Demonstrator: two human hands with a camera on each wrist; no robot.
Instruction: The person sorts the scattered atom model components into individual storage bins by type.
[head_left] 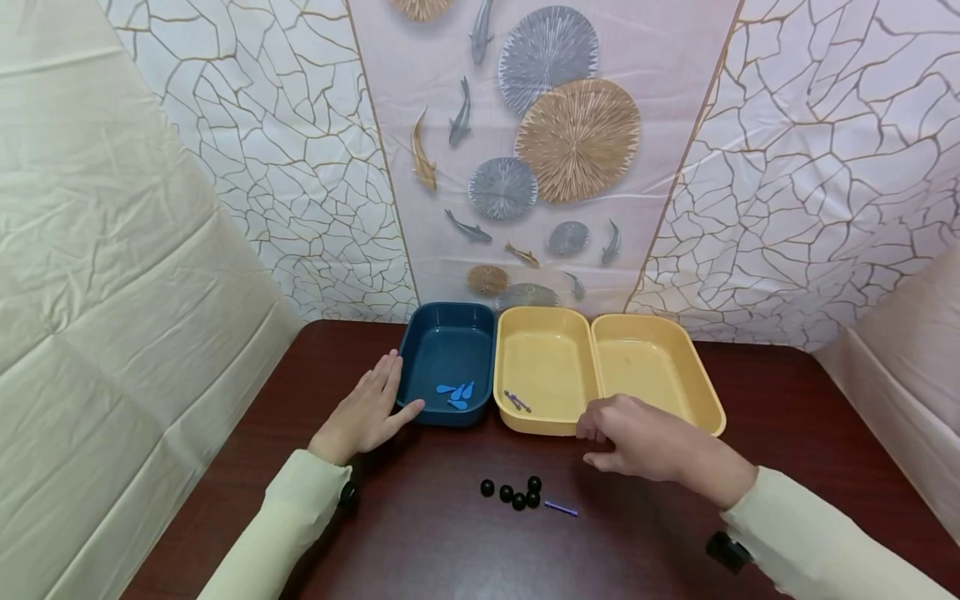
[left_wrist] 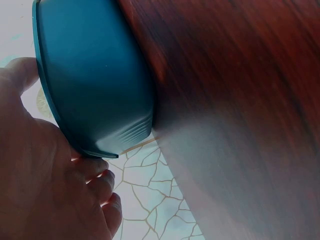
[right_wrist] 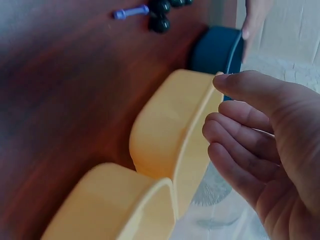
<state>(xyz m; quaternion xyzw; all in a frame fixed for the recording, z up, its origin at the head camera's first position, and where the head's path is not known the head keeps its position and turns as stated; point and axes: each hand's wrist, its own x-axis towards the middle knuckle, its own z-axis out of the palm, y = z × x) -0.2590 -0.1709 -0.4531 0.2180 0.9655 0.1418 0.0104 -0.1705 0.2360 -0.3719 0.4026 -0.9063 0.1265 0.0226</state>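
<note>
My left hand (head_left: 375, 408) lies flat on the dark wooden table (head_left: 420, 550), its straight fingers against the left wall of a dark blue tray (head_left: 447, 310) and its thumb along the front corner; the left wrist view shows the same tray (left_wrist: 95, 75) beside the hand (left_wrist: 45, 190). Small blue pieces (head_left: 456, 393) lie inside it. My right hand (head_left: 600, 442) hovers at the front edge of the middle yellow tray (head_left: 543, 429), fingers loosely curled and holding nothing (right_wrist: 225, 107). Thin purple pins (head_left: 517, 402) lie in that tray.
A second yellow tray (head_left: 660, 327) stands to the right of the middle one. Several black balls (head_left: 517, 493) and one purple pin (head_left: 561, 507) lie on the table in front of the trays. Patterned sheets close off the back and sides.
</note>
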